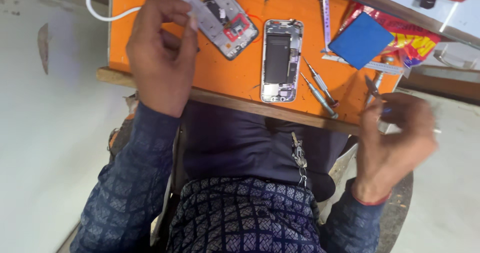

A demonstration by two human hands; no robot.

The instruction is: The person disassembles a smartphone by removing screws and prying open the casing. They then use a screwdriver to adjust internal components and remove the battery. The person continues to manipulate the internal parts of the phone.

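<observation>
Right hand (397, 138) blurred; upper opened phone (220, 13) cut off by edge.

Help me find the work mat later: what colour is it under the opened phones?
Orange mat, seen in the head view.

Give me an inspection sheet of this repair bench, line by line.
Surface: orange board with wooden front edge, lightly specked.
Job's things: opened phone lying flat, insides exposed; second opened phone tilted beside it.
Clutter: two screwdrivers, blue pad, red wrapper.
Hands: left hand loosely curled, holds nothing visible; right hand pinches tweezers.
Cables: white cable looped at the board's corner.
Surroundings: pale floor, keys hanging at the waist.
</observation>
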